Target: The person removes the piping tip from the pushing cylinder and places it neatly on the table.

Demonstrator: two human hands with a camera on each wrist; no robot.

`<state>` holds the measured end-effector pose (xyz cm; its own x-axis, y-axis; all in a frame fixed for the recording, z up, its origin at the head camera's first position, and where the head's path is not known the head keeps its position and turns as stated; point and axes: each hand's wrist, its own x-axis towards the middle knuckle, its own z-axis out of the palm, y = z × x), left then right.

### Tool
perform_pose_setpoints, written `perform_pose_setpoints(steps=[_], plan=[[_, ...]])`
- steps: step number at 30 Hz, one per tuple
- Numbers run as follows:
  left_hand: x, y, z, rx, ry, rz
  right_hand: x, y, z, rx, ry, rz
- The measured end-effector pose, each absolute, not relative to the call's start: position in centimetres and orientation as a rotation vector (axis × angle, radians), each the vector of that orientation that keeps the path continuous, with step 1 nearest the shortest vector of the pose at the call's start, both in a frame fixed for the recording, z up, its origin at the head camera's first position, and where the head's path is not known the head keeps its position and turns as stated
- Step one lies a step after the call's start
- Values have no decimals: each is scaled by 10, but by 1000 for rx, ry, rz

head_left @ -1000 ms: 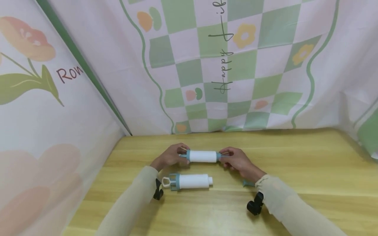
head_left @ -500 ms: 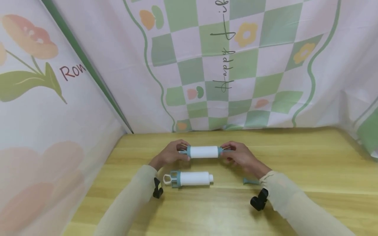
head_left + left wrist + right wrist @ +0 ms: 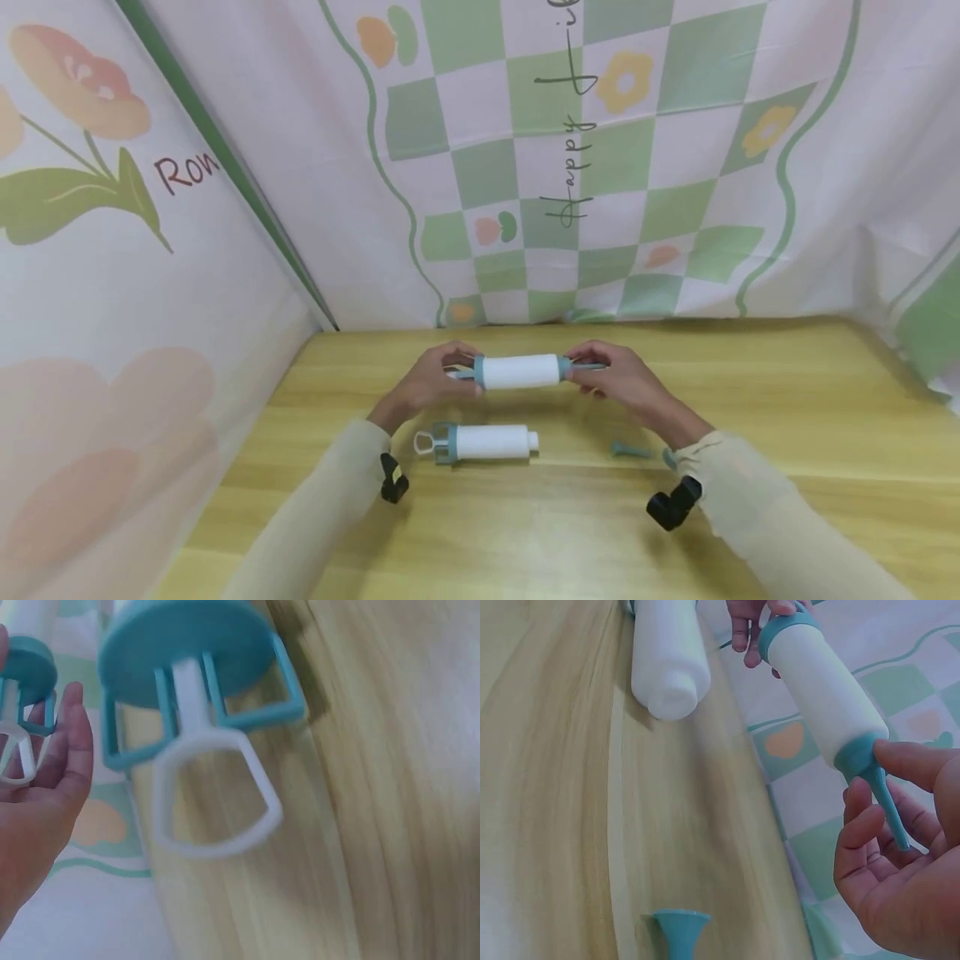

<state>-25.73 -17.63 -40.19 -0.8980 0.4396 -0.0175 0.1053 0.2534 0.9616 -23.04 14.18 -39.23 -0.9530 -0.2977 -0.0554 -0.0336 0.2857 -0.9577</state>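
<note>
White syringe [image 3: 522, 372] held at both ends

The white, teal-ended syringe was crosswise above the far part of the wooden table [image 3: 570, 533]. The left hand [image 3: 423, 383] pinched its teal collar, thumb on the near side, some fingers hidden from view. The right hand [image 3: 630, 382] pinched the base of the teal nozzle [image 3: 887, 808] between thumb and curled fingers. Nearer, a second syringe [image 3: 492, 442] lay on its side, its white ring handle [image 3: 199, 739] pointing left. Right of it lay a loose nozzle [image 3: 632, 450] and another teal piece [image 3: 669, 457], perhaps similar, mostly covered by the right sleeve [image 3: 772, 500]. On the far checked cloth [image 3: 483, 171], sideways script read "Happy", then a cut-off word. The left floral cloth [image 3: 225, 275] showed "Ron", its end unclear.
</note>
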Motion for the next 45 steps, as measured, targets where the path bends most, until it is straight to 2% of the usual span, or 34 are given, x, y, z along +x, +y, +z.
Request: perform_pose_setpoints(steps=[6, 15, 28, 40, 45], plan=[[-251, -165, -398, 538, 2151, 1831, -216, 154, -387, -325, 2327, -1762], [-231, -147, -387, 453, 2033, 1944, -192, 166, -381, -351, 2341, -1830], [-200, -134, -379, 409, 2205, 1840, -156, 174, -381, -380, 2397, -1875], [-178, -127, -378, 433, 2257, 1856, -136, 182, -382, -413, 2374, -1929], [-171, -125, -377, 463, 2258, 1883, -133, 183, -377, -308, 2361, -1949]])
